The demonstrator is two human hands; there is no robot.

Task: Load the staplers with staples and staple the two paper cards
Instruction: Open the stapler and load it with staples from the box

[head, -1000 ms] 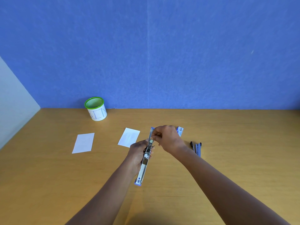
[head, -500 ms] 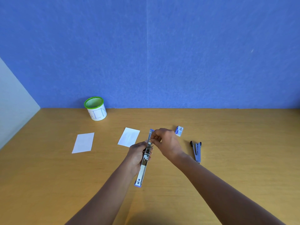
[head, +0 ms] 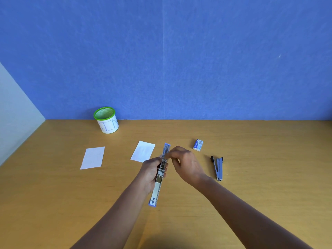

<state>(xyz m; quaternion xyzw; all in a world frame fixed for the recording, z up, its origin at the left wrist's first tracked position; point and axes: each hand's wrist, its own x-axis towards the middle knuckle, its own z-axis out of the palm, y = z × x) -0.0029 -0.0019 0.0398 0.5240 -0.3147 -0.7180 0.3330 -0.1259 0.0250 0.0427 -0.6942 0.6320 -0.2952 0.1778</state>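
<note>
Head view, items logged from my hands outward.

1. Left hand (head: 150,172): curled round the middle of the open stapler (head: 158,187), near its hinge, holding it off the table (head: 269,177).
2. Right hand (head: 188,167): fingertips bunched at the far arm's magazine channel. Whether a staple strip sits between them is too small for me to tell.
3. Open stapler: swung out into one long line, far tip towards the wall, near tip towards me. I judge it rigid metal and light enough for one hand. The hinge will let either arm flop, so I would take hold at the hinge, as now, and keep fingers away from the channel's edges and its sprung pusher.
4. Near paper card (head: 143,151): flat, just left of the stapler's far tip.
5. Far paper card (head: 92,157): flat, well left of the first. Both look thin and bendable; I would lift them by an edge.
6. Staple box (head: 198,145): beyond and right of my right hand.
7. Second stapler (head: 218,168): on the table to the right, arms slightly parted, untouched.
8. Green-rimmed cup (head: 106,120): by the blue wall.
</note>
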